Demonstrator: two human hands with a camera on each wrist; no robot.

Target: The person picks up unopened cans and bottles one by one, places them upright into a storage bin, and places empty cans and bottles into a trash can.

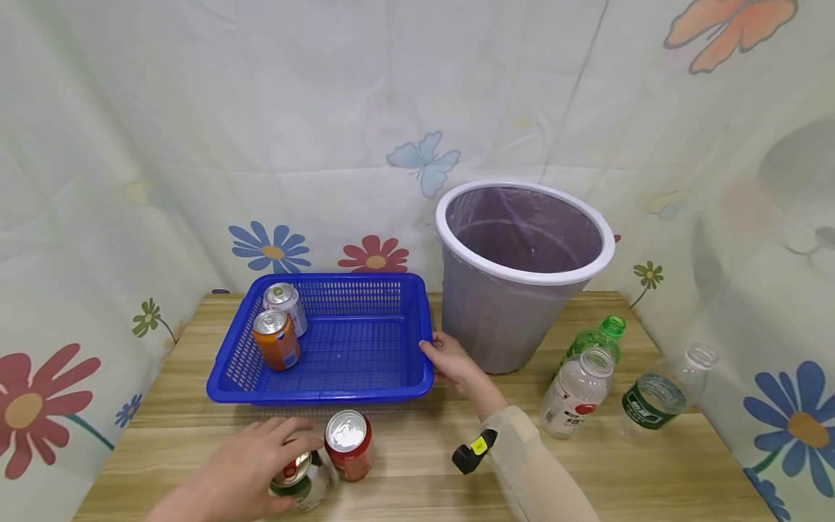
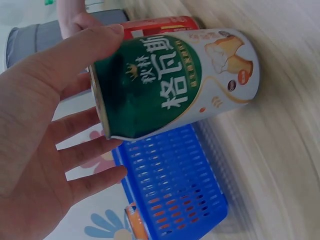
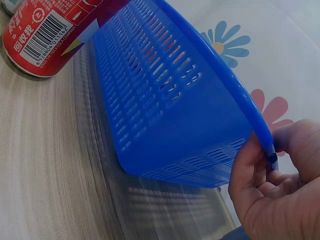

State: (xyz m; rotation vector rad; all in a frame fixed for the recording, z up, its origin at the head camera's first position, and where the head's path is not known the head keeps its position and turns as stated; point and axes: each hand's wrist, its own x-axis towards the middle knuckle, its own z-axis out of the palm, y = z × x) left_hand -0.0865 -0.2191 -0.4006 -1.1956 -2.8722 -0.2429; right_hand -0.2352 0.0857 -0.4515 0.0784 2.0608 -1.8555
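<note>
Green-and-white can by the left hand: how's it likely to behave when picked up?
The green-and-white can looks metal, so probably stiff. Its smooth printed side may slip. The round body likely rolls if tipped.

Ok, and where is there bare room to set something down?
Inside the blue basket, the floor is free right of the orange can and pale can. The table is bare between the red can and right sleeve, and left of the left hand. Crowded: around the green-and-white can beside the red can, and the three bottles at right.
</note>
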